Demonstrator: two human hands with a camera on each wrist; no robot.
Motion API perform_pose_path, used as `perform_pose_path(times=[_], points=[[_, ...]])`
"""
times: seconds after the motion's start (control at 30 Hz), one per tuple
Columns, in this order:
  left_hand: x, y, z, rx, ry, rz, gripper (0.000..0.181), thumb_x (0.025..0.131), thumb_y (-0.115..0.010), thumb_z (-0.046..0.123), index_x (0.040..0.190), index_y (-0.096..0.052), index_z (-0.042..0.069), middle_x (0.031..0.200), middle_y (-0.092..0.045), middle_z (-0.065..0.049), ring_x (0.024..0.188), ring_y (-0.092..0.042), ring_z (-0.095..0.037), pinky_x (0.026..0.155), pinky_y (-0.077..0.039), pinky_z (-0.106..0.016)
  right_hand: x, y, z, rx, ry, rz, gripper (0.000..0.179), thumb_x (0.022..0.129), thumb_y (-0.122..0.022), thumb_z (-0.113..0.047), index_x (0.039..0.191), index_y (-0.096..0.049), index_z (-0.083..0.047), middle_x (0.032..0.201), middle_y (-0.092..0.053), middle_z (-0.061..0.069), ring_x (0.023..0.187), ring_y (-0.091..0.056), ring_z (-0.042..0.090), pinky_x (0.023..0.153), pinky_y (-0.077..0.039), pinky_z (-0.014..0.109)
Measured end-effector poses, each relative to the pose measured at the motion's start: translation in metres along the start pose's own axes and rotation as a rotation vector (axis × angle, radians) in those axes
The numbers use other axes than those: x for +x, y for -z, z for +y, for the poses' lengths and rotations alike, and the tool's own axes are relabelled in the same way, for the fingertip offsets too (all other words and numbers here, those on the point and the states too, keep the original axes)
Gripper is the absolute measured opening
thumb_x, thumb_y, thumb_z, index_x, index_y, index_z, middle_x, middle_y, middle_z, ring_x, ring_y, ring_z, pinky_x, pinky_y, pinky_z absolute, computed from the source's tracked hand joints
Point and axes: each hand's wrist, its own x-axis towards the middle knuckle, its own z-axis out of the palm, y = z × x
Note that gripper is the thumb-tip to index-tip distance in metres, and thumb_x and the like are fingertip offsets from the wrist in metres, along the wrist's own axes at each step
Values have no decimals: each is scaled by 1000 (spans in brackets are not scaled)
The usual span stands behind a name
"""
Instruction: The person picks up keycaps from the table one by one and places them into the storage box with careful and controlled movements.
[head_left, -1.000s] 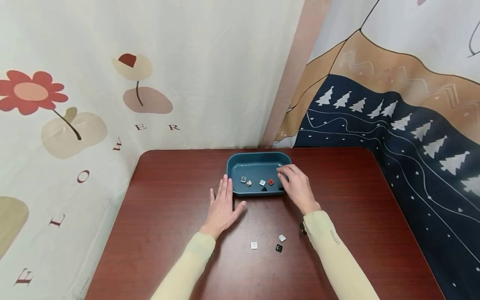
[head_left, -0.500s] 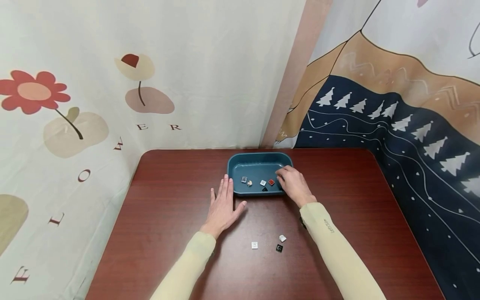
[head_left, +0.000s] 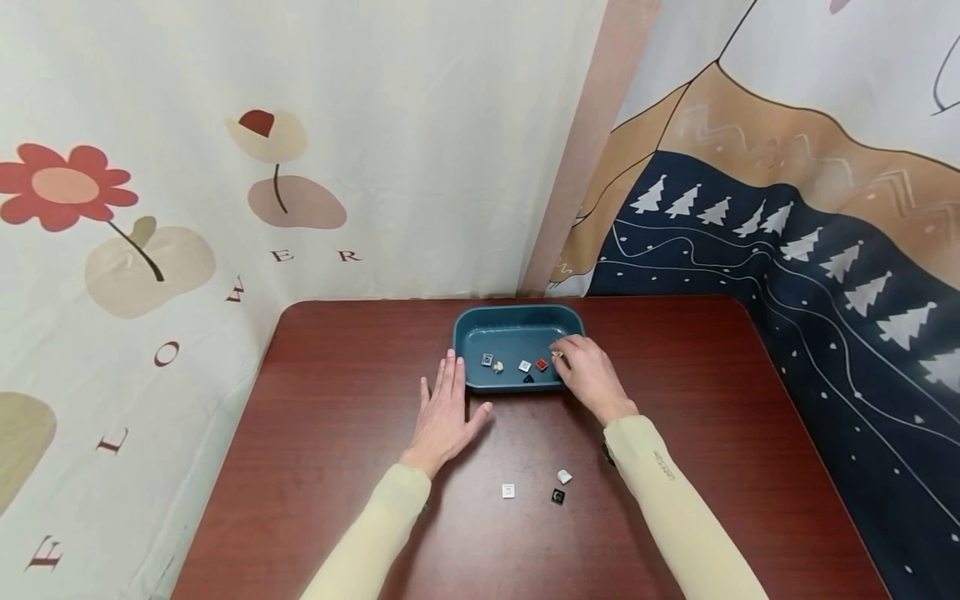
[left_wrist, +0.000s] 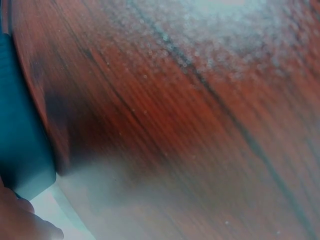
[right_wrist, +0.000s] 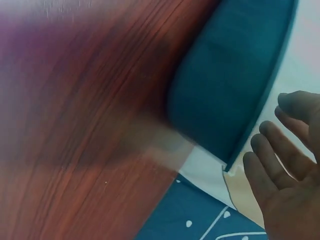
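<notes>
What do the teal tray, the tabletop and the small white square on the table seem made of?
Teal tray: probably plastic, smooth, soft sheen; even colour and rounded corners, though glazed ceramic is possible.
Tabletop: wood or wood-look laminate, lightly glossy; dark streaked grain, bright reflection in the left wrist view.
White square: perhaps plastic, being opaque; too small to tell finish.

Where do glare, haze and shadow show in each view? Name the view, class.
Left wrist view: white glare on the tabletop near the top, pale haze lower, dark shadow beside the tray; right wrist view: hazy patches on the tabletop, fingers dim against a bright background; head view: clearer, with soft shadows on the tabletop beside the sleeves.
</notes>
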Motion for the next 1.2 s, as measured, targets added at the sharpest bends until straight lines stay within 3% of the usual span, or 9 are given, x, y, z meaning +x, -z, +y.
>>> perform_pose_path(times=[0.43, 0.77, 1.2], points=[[0, -2, 0, 7, -1, 4, 96, 101, -46, 63, 166, -8, 3, 174, 7, -8, 160, -4, -29, 124, -6, -61, -46, 15, -21, 54, 2, 32, 35, 97, -73, -18, 130, -71, -7, 128, -68, 11, 116, -63, 29, 98, -54, 48], [1, -3, -1, 5, -8, 14, 97, 101, -47, 63, 166, -8, 2, 174, 5, -9, 159, -5, -30, 123, -7, -63, -82, 15, -19, 31, -14, 18, 35, 97, -73, -18, 131, -69, -9, 129, -67, 9, 116, -63, 27, 98, -54, 47], [1, -4, -2, 7, -10, 12, 97, 101, -48, 63, 166, -9, 2, 174, 6, -8, 160, -4, -29, 123, -7, -63, -113, 14, -19, 24, -11, 2, 36, 95, -75, -18, 129, -70, -10, 130, -66, 8, 118, -63, 25, 99, -54, 47]])
